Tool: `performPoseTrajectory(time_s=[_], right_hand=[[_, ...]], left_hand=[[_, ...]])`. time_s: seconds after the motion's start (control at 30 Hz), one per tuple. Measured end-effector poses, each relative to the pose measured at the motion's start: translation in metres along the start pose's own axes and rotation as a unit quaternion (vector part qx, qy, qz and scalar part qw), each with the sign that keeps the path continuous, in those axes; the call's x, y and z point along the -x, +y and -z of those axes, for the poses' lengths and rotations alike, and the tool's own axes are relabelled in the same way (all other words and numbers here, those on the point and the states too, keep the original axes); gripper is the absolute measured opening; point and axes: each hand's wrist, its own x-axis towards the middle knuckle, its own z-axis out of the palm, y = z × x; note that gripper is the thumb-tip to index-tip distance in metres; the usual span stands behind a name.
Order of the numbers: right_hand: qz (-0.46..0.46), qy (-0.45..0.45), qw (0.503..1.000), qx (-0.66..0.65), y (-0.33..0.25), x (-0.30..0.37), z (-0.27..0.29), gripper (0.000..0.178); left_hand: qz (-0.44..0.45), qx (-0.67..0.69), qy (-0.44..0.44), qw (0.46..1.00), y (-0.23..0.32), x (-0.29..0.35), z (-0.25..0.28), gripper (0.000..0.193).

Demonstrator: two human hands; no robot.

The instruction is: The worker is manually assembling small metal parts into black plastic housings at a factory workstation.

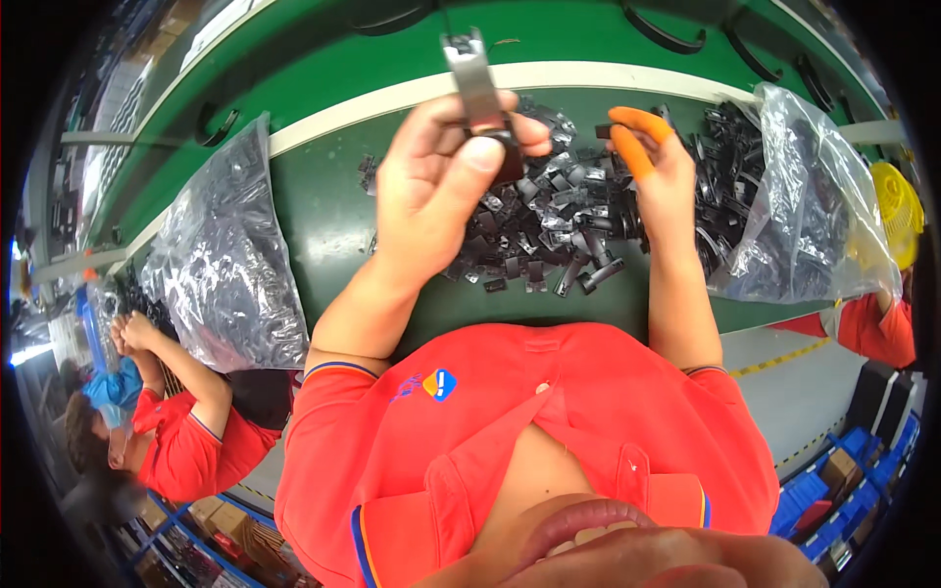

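Note:
My left hand (426,181) is raised above the bench, thumb and fingers closed round a black strap-shaped part (477,88). Its shiny far end points up and away from me, and its lower end is partly covered by my thumb. To the right, my right hand (662,162) wears orange finger cots on the thumb and forefinger. Between those two fingertips it pinches a small black piece (604,131), whose exact kind I cannot make out. Below and between both hands lies a loose heap of small black parts (549,220), several with shiny faces.
Clear plastic bags of dark parts stand at the left (230,265) and right (799,211). Beyond a white ledge (588,73), curved black pieces (671,37) lie on a green surface. A yellow basket (894,211) is far right. Co-workers sit on both sides, one with joined hands (137,331).

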Motion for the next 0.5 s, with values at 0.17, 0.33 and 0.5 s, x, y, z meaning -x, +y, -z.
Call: performPoseTrajectory(time_s=[0.17, 0.33, 0.5], right_hand=[[0.002, -0.038, 0.971, -0.237, -0.047, 0.029, -0.015, 0.019], [0.107, -0.073, 0.959, -0.253, -0.049, 0.037, -0.032, 0.016], [0.134, -0.095, 0.969, -0.187, -0.054, 0.038, -0.036, 0.015]], left_hand=[[0.038, -0.031, -0.010, 0.999, -0.007, 0.008, -0.011, 0.030], [0.043, -0.049, -0.018, 0.998, -0.009, 0.012, -0.016, 0.037], [0.031, -0.109, -0.019, 0.993, -0.012, 0.014, -0.011, 0.038]])
